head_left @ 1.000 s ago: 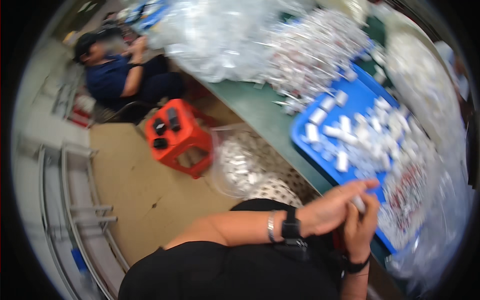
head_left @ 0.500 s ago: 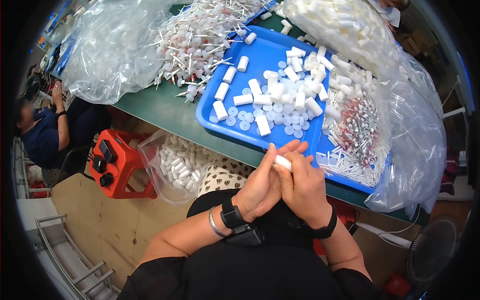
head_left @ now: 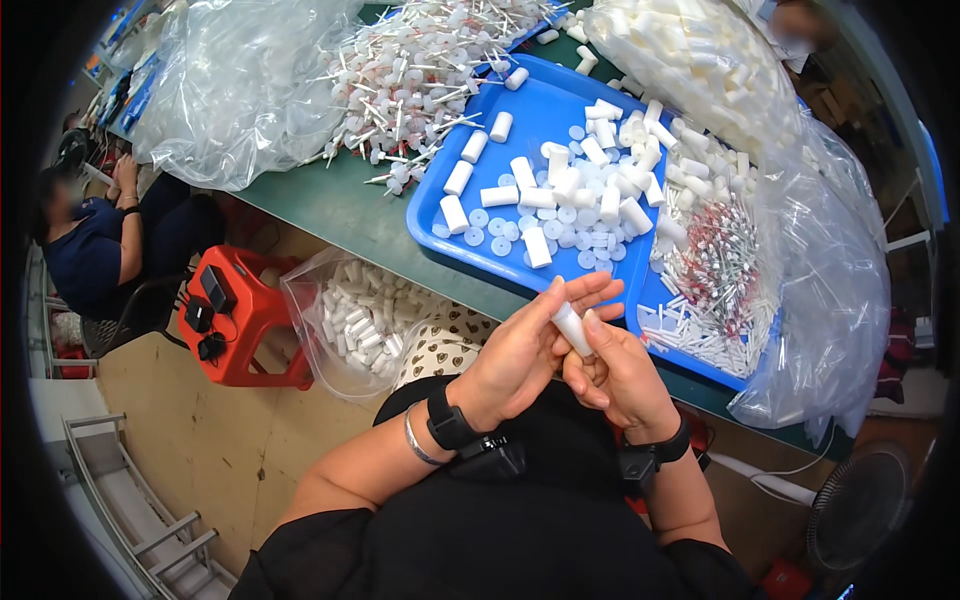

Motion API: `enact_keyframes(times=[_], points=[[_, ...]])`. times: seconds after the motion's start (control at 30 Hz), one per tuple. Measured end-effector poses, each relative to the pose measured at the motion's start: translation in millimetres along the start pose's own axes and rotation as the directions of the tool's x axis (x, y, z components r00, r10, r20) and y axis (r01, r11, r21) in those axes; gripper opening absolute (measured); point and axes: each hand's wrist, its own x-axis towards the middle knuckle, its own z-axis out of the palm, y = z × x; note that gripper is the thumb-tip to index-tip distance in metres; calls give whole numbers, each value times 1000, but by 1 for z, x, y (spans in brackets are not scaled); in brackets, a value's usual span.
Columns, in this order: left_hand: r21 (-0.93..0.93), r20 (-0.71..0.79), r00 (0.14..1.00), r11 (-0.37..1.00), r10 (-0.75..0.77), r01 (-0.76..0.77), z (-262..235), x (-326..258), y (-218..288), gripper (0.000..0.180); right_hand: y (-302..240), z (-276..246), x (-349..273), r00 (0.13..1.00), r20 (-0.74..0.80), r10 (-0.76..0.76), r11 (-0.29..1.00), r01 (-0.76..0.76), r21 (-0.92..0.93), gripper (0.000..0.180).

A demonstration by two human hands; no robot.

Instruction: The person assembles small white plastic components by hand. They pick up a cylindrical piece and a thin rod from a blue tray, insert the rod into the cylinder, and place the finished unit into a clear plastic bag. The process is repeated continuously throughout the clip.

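Both hands meet over my lap at the near edge of the green table [head_left: 330,205]. My left hand [head_left: 525,345] and my right hand [head_left: 620,375] together pinch one small white plastic tube [head_left: 571,327], held tilted between the fingertips. Just beyond them lies a blue tray [head_left: 530,135] with several white tubes and round translucent caps [head_left: 590,225] scattered in it. A second blue tray [head_left: 690,355] to the right carries thin white and red-tipped sticks [head_left: 715,285].
A heap of white stemmed parts [head_left: 420,85] and clear plastic bags [head_left: 230,85] lie at the table's back. A bag of white tubes [head_left: 350,315] hangs below the table beside a red stool [head_left: 245,320]. Another person [head_left: 95,245] sits left. A fan [head_left: 860,505] stands at lower right.
The view has swung from the left side of the room back onto the trays. My hands stay together on the white tube, now nearer the picture's middle.
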Motion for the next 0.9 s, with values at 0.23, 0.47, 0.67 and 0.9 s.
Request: enact_keyframes(times=[0.23, 0.47, 0.67, 0.9], points=[[250, -71, 990, 963, 123, -101, 2, -9, -8, 54, 33, 13, 11, 778, -7, -628, 508, 403, -761, 35], [23, -41, 997, 998, 68, -67, 3, -12, 3, 57, 13, 10, 4, 990, -52, -129, 962, 112, -249, 51], [145, 13, 998, 987, 63, -64, -3, -9, 6, 56, 15, 9, 5, 973, -40, -226, 910, 196, -366, 40], [252, -4, 985, 953, 173, -166, -5, -10, -5, 57, 24, 24, 11, 747, 72, -660, 375, 412, -831, 23]])
